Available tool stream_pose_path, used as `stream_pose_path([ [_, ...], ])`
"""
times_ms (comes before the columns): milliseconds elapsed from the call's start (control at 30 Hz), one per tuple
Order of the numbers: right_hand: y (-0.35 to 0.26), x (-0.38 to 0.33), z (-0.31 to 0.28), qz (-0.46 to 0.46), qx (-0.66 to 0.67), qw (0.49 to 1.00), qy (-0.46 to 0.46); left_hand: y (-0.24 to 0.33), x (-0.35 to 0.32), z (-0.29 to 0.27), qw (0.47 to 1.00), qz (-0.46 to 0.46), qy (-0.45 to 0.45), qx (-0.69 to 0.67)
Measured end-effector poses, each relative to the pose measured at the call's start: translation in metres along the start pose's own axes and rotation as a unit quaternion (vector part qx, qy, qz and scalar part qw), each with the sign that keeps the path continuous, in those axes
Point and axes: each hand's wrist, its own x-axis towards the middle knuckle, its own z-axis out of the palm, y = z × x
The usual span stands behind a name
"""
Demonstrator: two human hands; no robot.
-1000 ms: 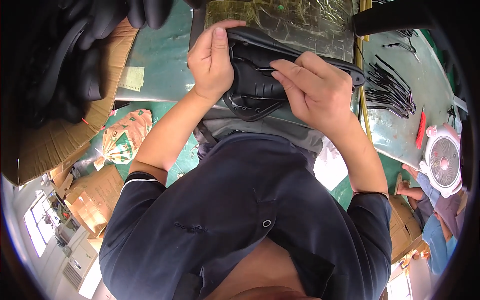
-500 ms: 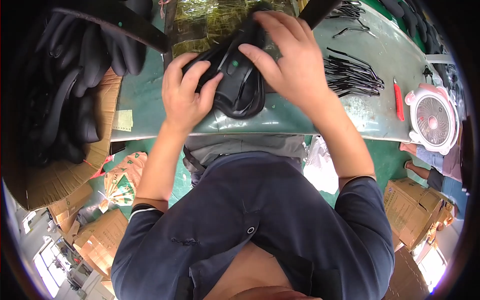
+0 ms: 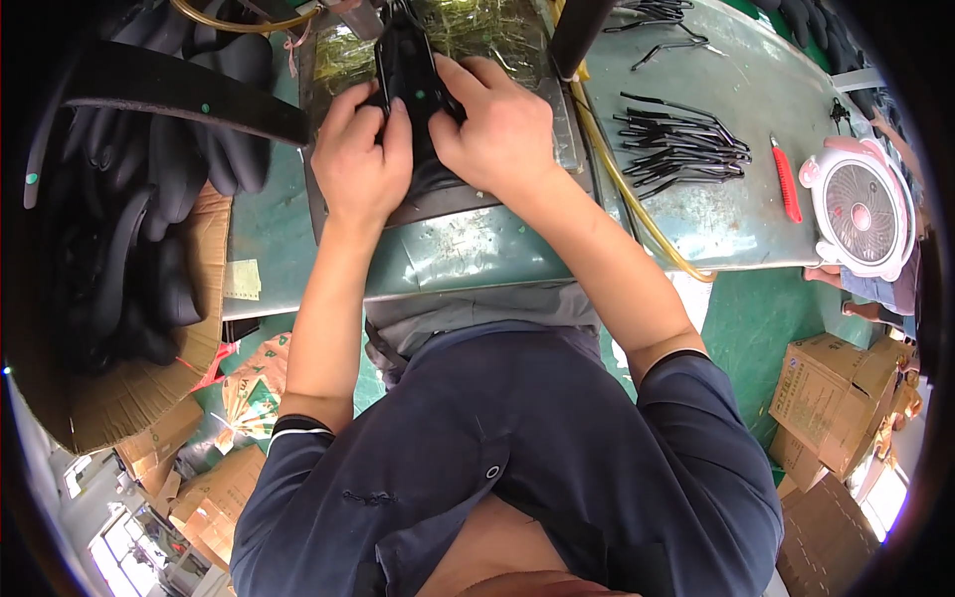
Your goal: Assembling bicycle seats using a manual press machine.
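A black bicycle saddle (image 3: 410,75) lies underside up, its narrow end pointing away from me, on a plate covered with yellowish clear tape (image 3: 338,55). My left hand (image 3: 363,159) is closed on its left side, with the thumb on the saddle's edge. Across from it, my right hand (image 3: 497,124) grips the right side with bent fingers. Dark metal rods run along the saddle's underside. Its wide end is partly hidden between my hands.
Bent black metal rods (image 3: 686,139) lie right on the green table (image 3: 477,244), near a red cutter (image 3: 786,179) and a fan (image 3: 859,211). A yellow hose (image 3: 637,204) and dark frame posts (image 3: 582,35) flank the plate. At left, a carton (image 3: 209,269) holds several saddles.
The saddle has swung from a slant to nearly straight and moved farther away onto the taped plate. Both hands moved with it; my right hand slid back toward its middle.
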Motion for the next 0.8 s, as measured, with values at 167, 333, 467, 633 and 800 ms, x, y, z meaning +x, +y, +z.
stream_pose_path([
  [167, 0.001, 0.013, 0.016, 0.005, 0.002, 0.999, 0.033, -0.018, 0.014, 0.008, 1.0, 0.012, 0.008, 0.009],
  [333, 0.005, 0.01, 0.008, 0.016, 0.029, 0.999, -0.013, -0.013, 0.008, 0.009, 1.0, 0.009, 0.025, 0.001],
  [467, 0.002, 0.006, 0.002, -0.009, 0.002, 1.0, 0.003, -0.011, 0.005, 0.004, 0.998, -0.052, -0.022, -0.01],
  [633, -0.001, 0.012, -0.025, 0.127, 0.198, 0.97, -0.057, -0.003, 0.014, -0.012, 0.984, -0.121, -0.122, 0.051],
  [800, 0.019, -0.004, -0.077, -0.032, 0.127, 0.986, -0.106, 0.005, 0.018, -0.047, 0.957, -0.22, -0.171, -0.078],
])
